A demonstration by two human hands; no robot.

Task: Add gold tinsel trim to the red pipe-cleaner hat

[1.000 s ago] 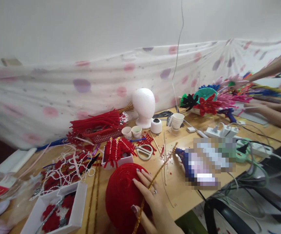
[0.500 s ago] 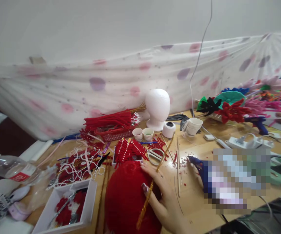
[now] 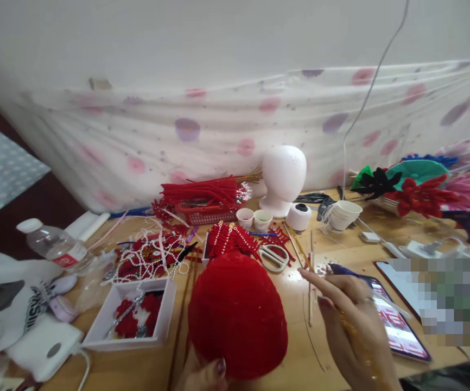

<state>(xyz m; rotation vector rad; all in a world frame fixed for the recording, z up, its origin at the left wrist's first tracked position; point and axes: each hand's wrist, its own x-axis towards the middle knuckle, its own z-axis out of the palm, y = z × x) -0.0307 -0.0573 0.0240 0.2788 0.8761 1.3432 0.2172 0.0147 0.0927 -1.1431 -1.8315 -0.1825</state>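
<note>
Main change over the last second: right hand (image 3: 351, 312) off the work. Half a second ago it lay spread on the red velvety form (image 3: 239, 317); now well clear, near side of the white foam head (image 3: 284, 176) and to its right, above the bench (image 3: 300, 339). Index finger extended, pointing back towards the foam head; other fingers curled in, gold tinsel stem (image 3: 349, 328) caught in them and running down across the palm. The stem crossed the form in both earlier looks; no contact between the two now.

Left hand (image 3: 208, 376) has come into view at the bottom edge, on the near side of the foam head and left of it. Thumb pressed to the form's lower rim; remaining fingers hidden, so the full grip can't be told.

Form itself: near side of the foam head, slightly left, rounded face turned to the wearer and much less covered than before. Reading: left hand alone steadies it, and no gold lies on the visible face, so nothing is being fixed there at this instant.

View has swung left as well. White box (image 3: 125, 342) of red pieces, near side and far left of the foam head, looks undisturbed; pale-handled scissors (image 3: 276, 269) likewise, directly on the head's near side.
</note>
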